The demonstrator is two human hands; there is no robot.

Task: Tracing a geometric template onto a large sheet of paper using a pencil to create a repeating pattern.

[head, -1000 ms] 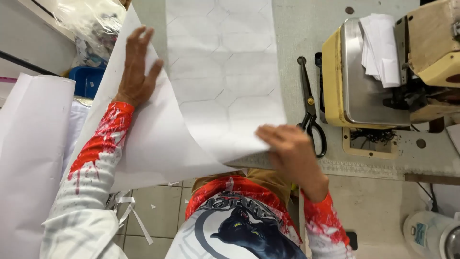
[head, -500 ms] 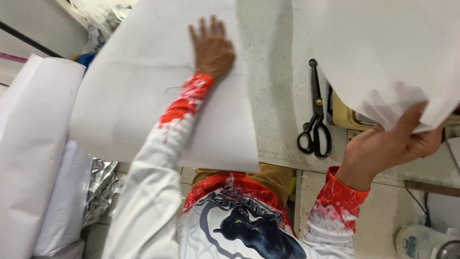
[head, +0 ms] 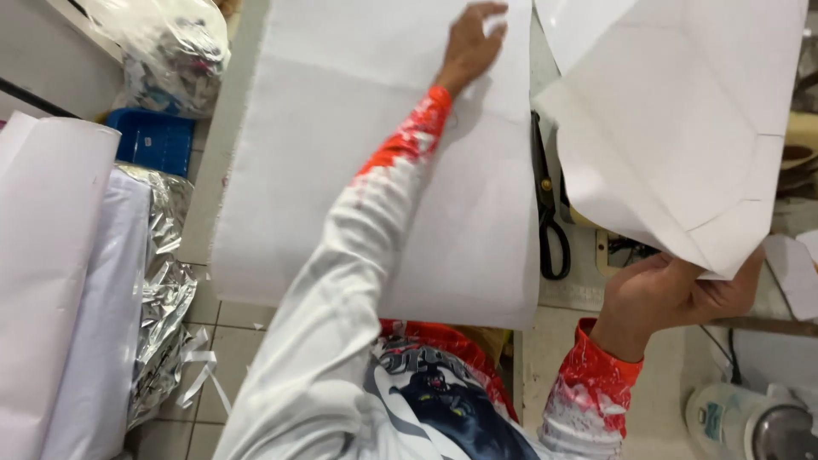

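Worktable [head: 243, 102] in a sewing workshop, pale speckled top, tiled floor below. Far left, big rolls of white fabric [head: 51, 281] stand beside a silver foil-wrapped roll [head: 158, 281]; behind them a blue bin [head: 153, 140] and a clear plastic bag of scraps [head: 166, 51]. Largest thing on the table: a wide white fabric sheet [head: 341, 170] spread flat, near edge hanging just over the table's front. Left hand [head: 473, 43] lies on its far right corner, palm down, fingers spread and flat, pressing rather than gripping. Right hand [head: 673, 294] is up off the table at right, fingers pinched together on the lower corner of a white cut panel [head: 682, 119] with faint seam lines, lifted clear and tilted, not touching the flat sheet. Black scissors [head: 550, 204] lie on the table just beside the sheet's right edge, under the raised panel. Bottom right a white appliance [head: 750, 422], kind unclear. Step, as judged: one piece separated and held aside while the other is smoothed and held down. Next move would call for keeping the flat sheet pinned so it doesn't slide off the edge, and keeping the raised panel clear of the scissors.
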